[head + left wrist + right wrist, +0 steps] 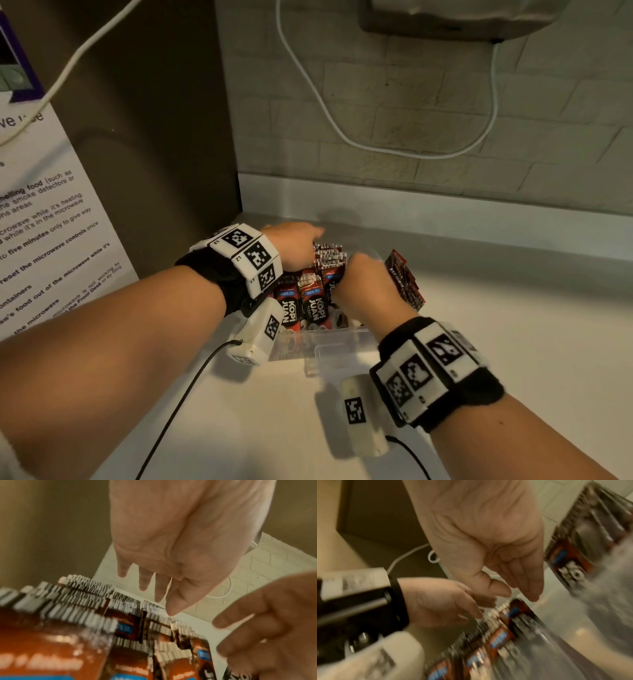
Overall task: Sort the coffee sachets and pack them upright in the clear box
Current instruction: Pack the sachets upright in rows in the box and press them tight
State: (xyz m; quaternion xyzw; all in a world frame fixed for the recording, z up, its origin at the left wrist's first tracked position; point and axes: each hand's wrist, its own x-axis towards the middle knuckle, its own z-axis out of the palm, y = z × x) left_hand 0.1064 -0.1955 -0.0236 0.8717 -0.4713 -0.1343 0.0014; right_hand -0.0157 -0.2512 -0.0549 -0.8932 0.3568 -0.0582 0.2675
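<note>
The left hand (171, 536) points its fingers (144, 580) straight down, slightly spread, tips hovering just above the striped top edges of the coffee sachets (310, 298); it grips nothing. The right hand (368, 291) sits at about 3 o'clock from the left one, over the near right part of the packed rows. In its wrist view its fingers (527, 577) hang straight and close together, thumb tucked beside them, tips just above the sachet tops, holding nothing; whether they touch the tops I cannot tell, as that view is blurred.

The sachets stand upright in rows inside the clear box (329, 339), red-brown fronts reading "KOPI JUAN" facing the person. A second bundle of sachets (406, 281) leans tilted at the box's 3 o'clock side; whether it is inside the wall or against it I cannot tell.

The box rests on a pale white counter (513, 359). At 12 o'clock a low upstand meets a grey brick-pattern wall (428, 102), down which a white cable (376, 144) loops. At 9 o'clock stands a dark brown panel (154, 154), and further left a printed notice (51, 233) about microwave use. Both wrists wear black bands with white marker blocks.
</note>
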